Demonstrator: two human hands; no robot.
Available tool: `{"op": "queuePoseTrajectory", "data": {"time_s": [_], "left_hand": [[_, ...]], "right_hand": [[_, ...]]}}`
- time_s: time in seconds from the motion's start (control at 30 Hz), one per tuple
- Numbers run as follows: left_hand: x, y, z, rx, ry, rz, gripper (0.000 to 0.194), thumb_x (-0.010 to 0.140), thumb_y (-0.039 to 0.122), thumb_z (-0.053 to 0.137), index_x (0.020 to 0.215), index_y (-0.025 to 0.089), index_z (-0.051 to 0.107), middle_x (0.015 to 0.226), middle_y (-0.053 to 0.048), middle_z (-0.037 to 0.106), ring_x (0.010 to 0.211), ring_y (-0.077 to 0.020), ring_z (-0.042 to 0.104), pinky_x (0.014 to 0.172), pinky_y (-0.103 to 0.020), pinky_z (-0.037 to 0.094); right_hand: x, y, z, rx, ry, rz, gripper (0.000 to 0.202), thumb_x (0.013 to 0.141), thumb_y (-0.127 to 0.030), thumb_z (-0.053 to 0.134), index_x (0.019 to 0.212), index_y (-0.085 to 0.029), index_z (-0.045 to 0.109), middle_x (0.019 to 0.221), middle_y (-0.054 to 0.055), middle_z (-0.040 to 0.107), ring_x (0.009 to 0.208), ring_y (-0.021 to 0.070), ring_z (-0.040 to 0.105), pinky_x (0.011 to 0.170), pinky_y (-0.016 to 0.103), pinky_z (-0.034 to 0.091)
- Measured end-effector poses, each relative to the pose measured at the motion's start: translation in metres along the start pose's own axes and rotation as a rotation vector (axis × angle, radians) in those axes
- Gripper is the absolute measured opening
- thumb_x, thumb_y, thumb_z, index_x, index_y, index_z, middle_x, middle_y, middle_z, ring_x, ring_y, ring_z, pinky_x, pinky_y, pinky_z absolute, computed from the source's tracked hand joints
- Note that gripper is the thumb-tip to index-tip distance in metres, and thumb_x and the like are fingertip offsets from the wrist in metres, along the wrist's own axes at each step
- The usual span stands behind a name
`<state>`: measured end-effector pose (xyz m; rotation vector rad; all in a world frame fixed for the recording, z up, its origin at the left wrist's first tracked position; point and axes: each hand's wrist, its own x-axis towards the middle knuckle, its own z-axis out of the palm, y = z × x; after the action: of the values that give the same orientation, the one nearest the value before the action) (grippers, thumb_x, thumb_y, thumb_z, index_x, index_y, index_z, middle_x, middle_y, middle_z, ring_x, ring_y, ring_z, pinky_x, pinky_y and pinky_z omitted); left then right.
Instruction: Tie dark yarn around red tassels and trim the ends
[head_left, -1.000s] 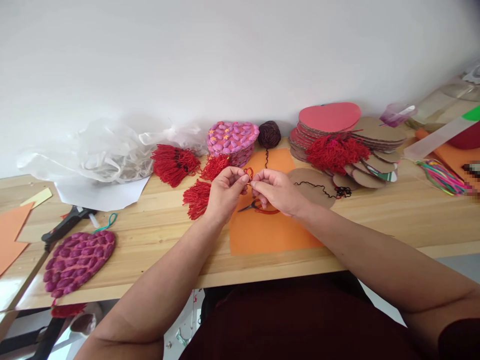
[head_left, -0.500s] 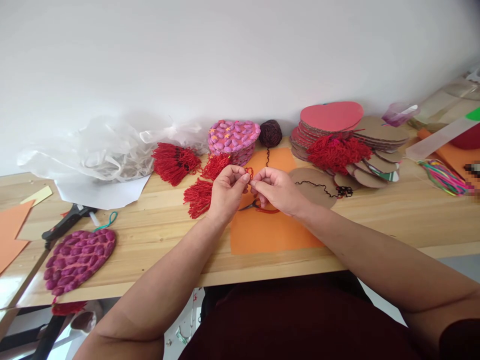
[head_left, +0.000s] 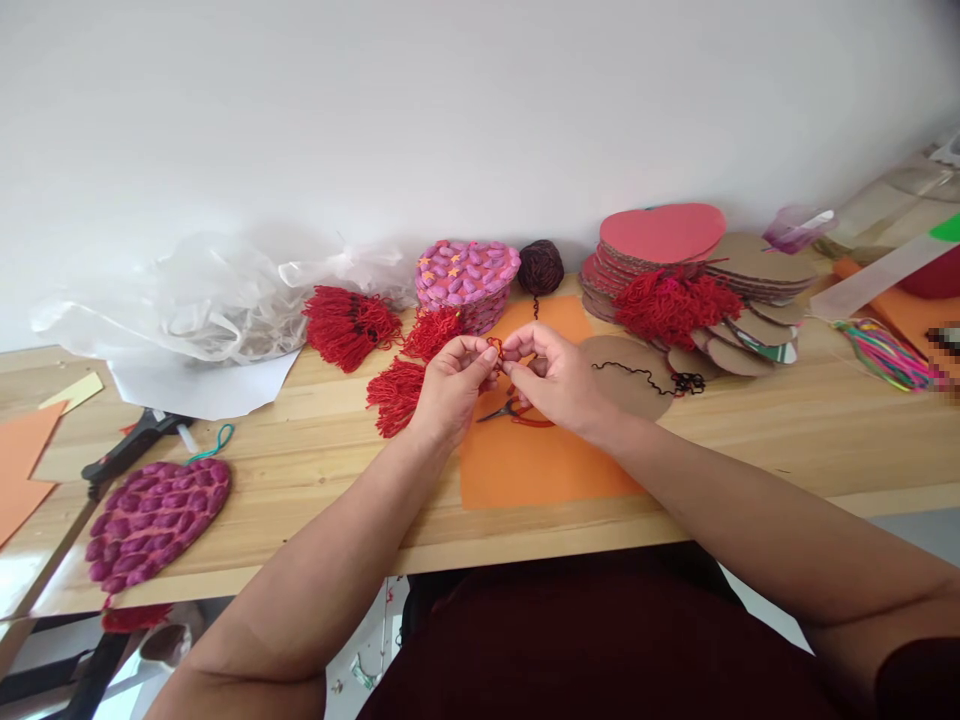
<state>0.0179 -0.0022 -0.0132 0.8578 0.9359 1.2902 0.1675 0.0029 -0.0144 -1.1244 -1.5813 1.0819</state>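
Head view: wooden worktop (head_left: 750,460), looked down on from its front edge.
Heart board: one purple-studded heart (head_left: 161,520), at the front edge toward the left corner; teal cord loop (head_left: 223,440) at its top.
Orange sheet: one orange sheet (head_left: 551,475), flat, near the middle of the front edge.
Scissors: one pair of scissors (head_left: 506,409), orange-handled, on the sheet, partly hidden.
Left hand: left hand (head_left: 454,390), above the sheet, thumb and forefinger pinched on the red yarn.
Right hand: right hand (head_left: 553,378), fingertips pinched on the same yarn, close beside the left.
Yarn in hand: small loop of red yarn (head_left: 495,346), between both sets of fingertips, raised over the sheet.
Tassels: red tassels (head_left: 394,398), left of the hands.
Back edge: plastic bag (head_left: 202,320) toward the left corner; dark yarn ball (head_left: 541,267) near the middle; cardboard hearts (head_left: 664,232), stacked, right of the ball.
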Motion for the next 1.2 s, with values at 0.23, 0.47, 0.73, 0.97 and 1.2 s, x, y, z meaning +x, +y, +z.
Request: {"op": "queuePoseTrajectory", "data": {"time_s": [0.23,0.47,0.73,0.97,1.2], "left_hand": [[0.000,0.000,-0.001,0.029,0.002,0.016,0.031,0.068,0.030,0.084,0.081,0.016,0.060,0.069,0.003,0.063,0.057,-0.0054,0.054,0.058,-0.018,0.045],[0.001,0.001,-0.001,0.049,0.029,0.018,0.030,0.067,0.029,0.084,0.078,0.017,0.059,0.064,0.005,0.057,0.054,-0.0053,0.052,0.056,-0.018,0.044],[0.001,0.001,-0.001,0.069,0.081,-0.004,0.032,0.065,0.032,0.085,0.077,0.017,0.059,0.064,0.004,0.060,0.054,-0.0061,0.053,0.056,-0.018,0.046],[0.002,0.000,-0.001,0.057,0.083,-0.018,0.034,0.065,0.032,0.086,0.077,0.016,0.059,0.063,0.004,0.061,0.053,-0.0054,0.053,0.056,-0.018,0.045],[0.001,-0.001,0.000,0.069,0.080,-0.009,0.032,0.065,0.032,0.086,0.076,0.016,0.061,0.063,0.003,0.062,0.054,-0.0058,0.053,0.056,-0.018,0.045]], "right_hand": [[-0.001,0.005,-0.001,-0.147,-0.046,-0.065,0.023,0.088,-0.023,0.057,0.110,-0.020,0.066,0.098,0.004,0.070,0.055,0.0078,0.057,0.052,0.022,0.051],[-0.002,0.005,-0.002,-0.108,0.000,-0.043,0.052,0.088,-0.022,0.057,0.140,-0.026,0.051,0.122,0.007,0.063,0.051,0.0056,0.054,0.052,0.025,0.052],[-0.003,-0.005,-0.004,-0.238,0.055,-0.320,0.008,0.087,-0.024,0.066,0.090,-0.021,0.072,0.101,0.005,0.067,0.059,0.0088,0.053,0.056,0.025,0.046],[-0.003,-0.007,-0.005,-0.383,0.064,-0.290,0.010,0.089,-0.022,0.066,0.088,-0.023,0.075,0.085,0.003,0.072,0.069,0.0151,0.061,0.068,0.029,0.050],[-0.004,-0.008,-0.007,-0.451,0.079,-0.311,0.008,0.087,-0.022,0.067,0.084,-0.023,0.074,0.082,0.004,0.071,0.070,0.0162,0.062,0.069,0.030,0.049]]}}
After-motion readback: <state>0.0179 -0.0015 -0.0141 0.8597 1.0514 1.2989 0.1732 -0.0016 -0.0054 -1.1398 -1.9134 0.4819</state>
